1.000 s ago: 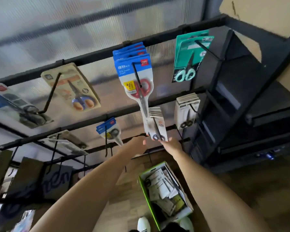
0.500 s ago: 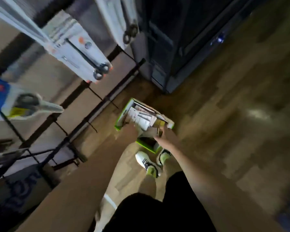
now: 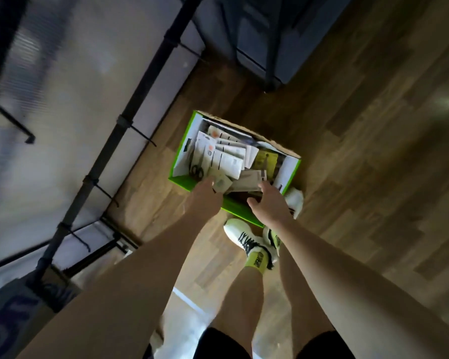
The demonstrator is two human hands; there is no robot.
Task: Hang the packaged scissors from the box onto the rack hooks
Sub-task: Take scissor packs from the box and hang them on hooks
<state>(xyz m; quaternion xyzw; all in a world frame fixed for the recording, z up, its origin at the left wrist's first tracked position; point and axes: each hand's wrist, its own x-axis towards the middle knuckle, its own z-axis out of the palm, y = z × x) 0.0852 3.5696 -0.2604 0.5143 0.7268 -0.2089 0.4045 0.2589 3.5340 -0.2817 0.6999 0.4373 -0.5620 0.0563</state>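
A green box (image 3: 180, 161) stands on the wood floor, filled with several packaged scissors (image 3: 226, 158) in pale cards; one pair's black handles (image 3: 197, 171) show at its left side. Both my hands reach down into its near end. My left hand (image 3: 205, 196) has its fingers extended down against a small pale card (image 3: 222, 183). Over the packages on the box's right side, my right hand (image 3: 267, 200) is spread with the thumb out and holds nothing. The black rack bar (image 3: 106, 149) runs along the left, with bare hooks (image 3: 144, 137) sticking out.
My feet in white and yellow shoes (image 3: 245, 238) stand right behind the box. A dark cabinet (image 3: 270, 35) rises at the top right. A cardboard box with blue print (image 3: 16, 309) sits at the lower left under the rack.
A second ago both hands were up at a scissors pack on a rack hook. The view has since swung down and both hands have dropped into the box on the floor.
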